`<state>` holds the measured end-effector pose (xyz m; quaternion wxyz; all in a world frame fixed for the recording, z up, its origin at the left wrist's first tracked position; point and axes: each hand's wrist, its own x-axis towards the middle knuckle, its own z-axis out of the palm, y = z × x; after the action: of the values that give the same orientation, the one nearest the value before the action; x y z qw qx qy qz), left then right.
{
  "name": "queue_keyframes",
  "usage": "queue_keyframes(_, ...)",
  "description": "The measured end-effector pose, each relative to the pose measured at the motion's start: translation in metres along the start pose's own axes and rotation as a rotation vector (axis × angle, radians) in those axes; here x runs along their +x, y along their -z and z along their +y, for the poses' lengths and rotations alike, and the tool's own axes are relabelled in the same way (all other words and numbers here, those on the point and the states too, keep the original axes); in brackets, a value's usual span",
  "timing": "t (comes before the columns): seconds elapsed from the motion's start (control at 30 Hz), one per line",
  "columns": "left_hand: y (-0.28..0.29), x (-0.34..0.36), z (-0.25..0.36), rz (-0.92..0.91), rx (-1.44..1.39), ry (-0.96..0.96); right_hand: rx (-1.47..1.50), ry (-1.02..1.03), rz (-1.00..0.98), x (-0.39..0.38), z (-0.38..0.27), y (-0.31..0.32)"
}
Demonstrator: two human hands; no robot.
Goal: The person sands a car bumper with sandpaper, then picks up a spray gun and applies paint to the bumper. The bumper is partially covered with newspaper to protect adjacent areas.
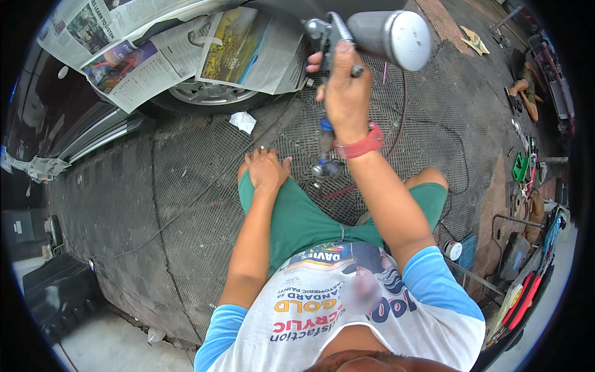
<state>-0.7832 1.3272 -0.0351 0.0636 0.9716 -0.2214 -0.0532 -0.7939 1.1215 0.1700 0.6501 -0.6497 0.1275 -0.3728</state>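
Observation:
My right hand (344, 93), with a red band at the wrist, grips a silver spray gun (320, 34) with a grey lidded cup (390, 40), raised beside the car's front wheel area. A hose with metal fittings (325, 170) hangs below the gun. My left hand (266, 167) lies open on my left knee, over green shorts. Ahead, newspaper sheets (238, 49) cover part of a dark car (43, 118) above a silver-rimmed wheel (211, 93).
A crumpled white paper (242, 123) lies on the grey mat (173, 186). At the upper right a co-worker's bare limb (527, 96) shows. Tools and green objects (520, 166), a small tin (452, 251) and a cart (520, 294) line the right side; black plastic (62, 291) sits lower left.

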Motion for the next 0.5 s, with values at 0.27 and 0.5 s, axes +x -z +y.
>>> queue_keyframes(0.27,0.011,-0.009,-0.012,-0.053,-0.002,0.028,0.189,0.034,-0.153,-0.011,0.006,-0.061)
queue_keyframes(0.5,0.003,-0.02,-0.032,0.076,-0.049,0.029,0.126,-0.034,0.029,-0.003,0.002,-0.022)
